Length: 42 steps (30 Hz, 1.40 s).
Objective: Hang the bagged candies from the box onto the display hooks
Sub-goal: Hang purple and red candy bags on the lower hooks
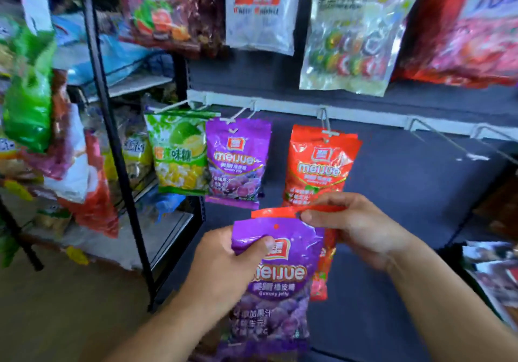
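My left hand (224,261) grips a purple gummy candy bag (280,291) by its upper left corner, thumb across the front. Behind it lies a red candy bag (322,277), and my right hand (356,227) pinches that bag's top strip. On the display hooks above hang a green candy bag (179,151), a purple candy bag (238,162) and a red candy bag (319,162). Two bare hooks (437,134) stick out from the white rail to the right. The box is not in view.
A black metal rack (117,143) with more snack bags stands to the left. Large bags hang on the upper row, among them a lollipop bag (350,42). The dark back panel (406,182) lies behind the hooks. Packets are stacked at the right edge (496,277).
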{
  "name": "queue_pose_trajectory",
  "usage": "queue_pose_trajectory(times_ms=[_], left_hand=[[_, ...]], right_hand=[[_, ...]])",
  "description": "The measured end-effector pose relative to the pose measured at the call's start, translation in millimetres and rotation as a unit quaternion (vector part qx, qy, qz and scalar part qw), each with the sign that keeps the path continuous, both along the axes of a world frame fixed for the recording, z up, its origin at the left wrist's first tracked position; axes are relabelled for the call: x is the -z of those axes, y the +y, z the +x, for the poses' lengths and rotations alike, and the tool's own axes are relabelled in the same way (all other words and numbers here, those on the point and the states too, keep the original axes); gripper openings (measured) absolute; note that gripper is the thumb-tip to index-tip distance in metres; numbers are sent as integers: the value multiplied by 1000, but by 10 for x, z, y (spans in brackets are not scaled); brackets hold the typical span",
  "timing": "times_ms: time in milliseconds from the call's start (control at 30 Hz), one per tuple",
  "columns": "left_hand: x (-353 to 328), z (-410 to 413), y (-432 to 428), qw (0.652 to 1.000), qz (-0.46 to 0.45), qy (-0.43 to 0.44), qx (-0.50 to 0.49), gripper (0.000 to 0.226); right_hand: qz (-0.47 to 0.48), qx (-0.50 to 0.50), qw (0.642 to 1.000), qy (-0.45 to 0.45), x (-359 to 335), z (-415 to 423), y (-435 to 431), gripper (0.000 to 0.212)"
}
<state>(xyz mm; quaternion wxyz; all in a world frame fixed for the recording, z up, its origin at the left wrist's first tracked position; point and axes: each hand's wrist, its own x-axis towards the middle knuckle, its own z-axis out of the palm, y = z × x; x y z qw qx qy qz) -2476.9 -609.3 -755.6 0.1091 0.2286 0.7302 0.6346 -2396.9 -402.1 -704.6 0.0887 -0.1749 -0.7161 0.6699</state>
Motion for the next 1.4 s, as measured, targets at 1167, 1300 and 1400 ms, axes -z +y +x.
queue_pose_trajectory(times_ms=[1167,1300,1400], left_hand=[[-707,-254,471,999,28,3,15,7],[-714,-240,497,1000,26,2,11,8],[-719,-250,479,999,44,-32,-2,4]], right_hand=[[43,244,956,156,-366,-652,689,5],[58,249,953,165,-320,-716,703,5],[65,265,949,159,-260,-778,716,5]])
